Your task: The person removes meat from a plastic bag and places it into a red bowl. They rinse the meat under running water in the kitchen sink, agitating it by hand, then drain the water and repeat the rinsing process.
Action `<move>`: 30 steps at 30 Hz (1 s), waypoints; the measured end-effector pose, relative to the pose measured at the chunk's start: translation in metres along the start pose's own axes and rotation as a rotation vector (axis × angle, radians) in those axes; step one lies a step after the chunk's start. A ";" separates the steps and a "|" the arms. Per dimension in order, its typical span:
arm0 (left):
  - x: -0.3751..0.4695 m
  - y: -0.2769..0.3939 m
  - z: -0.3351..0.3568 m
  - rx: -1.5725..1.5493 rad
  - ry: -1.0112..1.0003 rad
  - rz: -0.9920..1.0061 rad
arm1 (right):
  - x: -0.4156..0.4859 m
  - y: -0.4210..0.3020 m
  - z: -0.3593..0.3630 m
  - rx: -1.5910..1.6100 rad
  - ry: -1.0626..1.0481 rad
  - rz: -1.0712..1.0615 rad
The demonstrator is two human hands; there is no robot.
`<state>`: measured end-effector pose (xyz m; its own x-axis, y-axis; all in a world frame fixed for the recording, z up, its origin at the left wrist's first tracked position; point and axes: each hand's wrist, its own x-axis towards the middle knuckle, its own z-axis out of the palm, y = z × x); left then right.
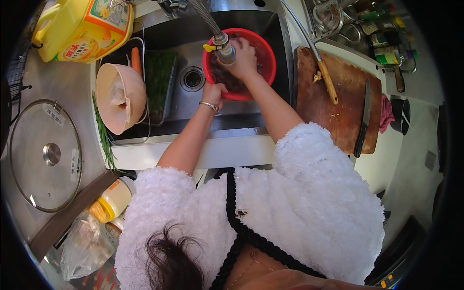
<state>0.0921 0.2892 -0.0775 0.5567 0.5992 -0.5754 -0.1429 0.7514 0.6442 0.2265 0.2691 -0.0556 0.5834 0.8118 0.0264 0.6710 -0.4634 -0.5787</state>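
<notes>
A red plastic basin [269, 78] stands in the stainless steel sink [188, 103], holding water and dark pieces that I cannot identify. My left hand [214, 93], with a silver bracelet at the wrist, grips the basin's near left rim. Inside the basin is my right hand [243, 58], its fingers bent down among the dark pieces; whether it grasps any is hidden. Above the basin, the faucet's spout [225, 50] with a yellow lever covers part of the right hand and the contents.
Left in the sink are a tray of green vegetables [157, 81], a carrot [136, 59] and a pink strainer bowl [108, 98] on a wire rack. A wooden cutting board [340, 119] to the right bears a kitchen knife [363, 117] and a wooden-handled utensil [328, 83]. A glass lid [32, 134] lies far left.
</notes>
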 end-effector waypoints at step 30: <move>0.008 0.006 -0.019 -0.061 0.089 -0.086 | 0.018 0.022 0.019 0.608 -0.029 0.392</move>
<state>0.0804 0.3034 -0.0876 0.4946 0.5522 -0.6711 -0.1490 0.8146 0.5605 0.2429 0.2804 -0.0831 0.7108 0.6396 -0.2927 0.0373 -0.4498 -0.8923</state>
